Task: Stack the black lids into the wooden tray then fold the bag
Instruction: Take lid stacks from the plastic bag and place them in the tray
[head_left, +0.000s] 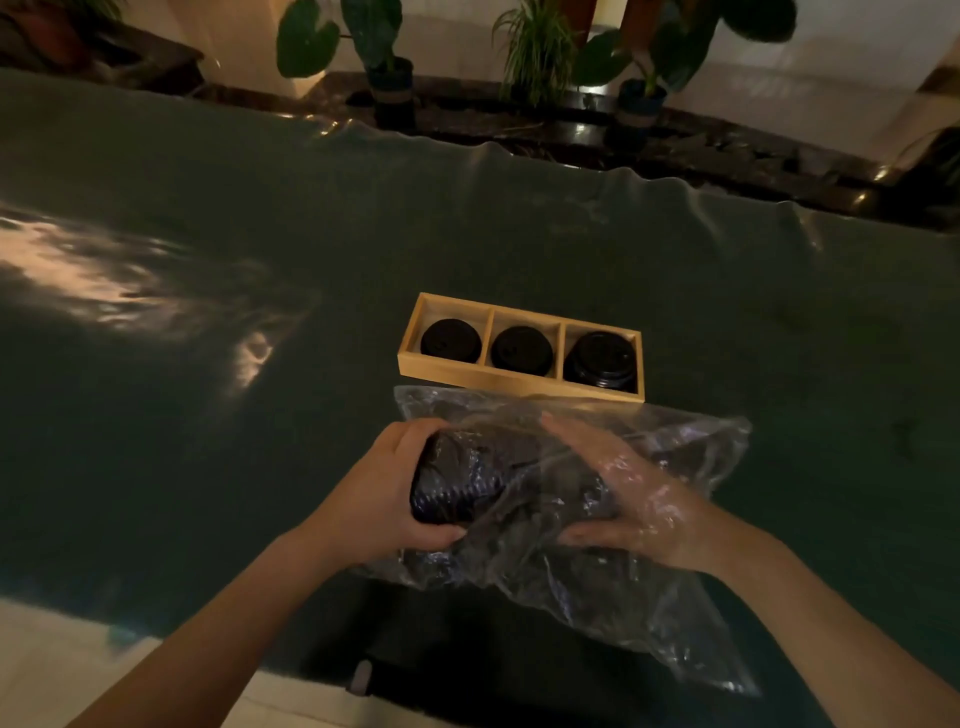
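Note:
A wooden tray (522, 306) with three compartments lies on the table, with black lids in each: left (450, 339), middle (521, 349), and a taller stack on the right (601, 359). Just in front of it lies a clear plastic bag (685, 452), crumpled, with a row of black lids (457, 483) inside. My left hand (387, 493) grips the left end of that row from outside the bag. My right hand (623, 499) is inside the bag, seen through the plastic, and holds the right end of the row.
The table carries a dark green cloth (208, 441) under a wrinkled clear cover. Potted plants (384, 78) stand on a dark ledge beyond the far edge. A dark object (363, 670) sits below the near table edge.

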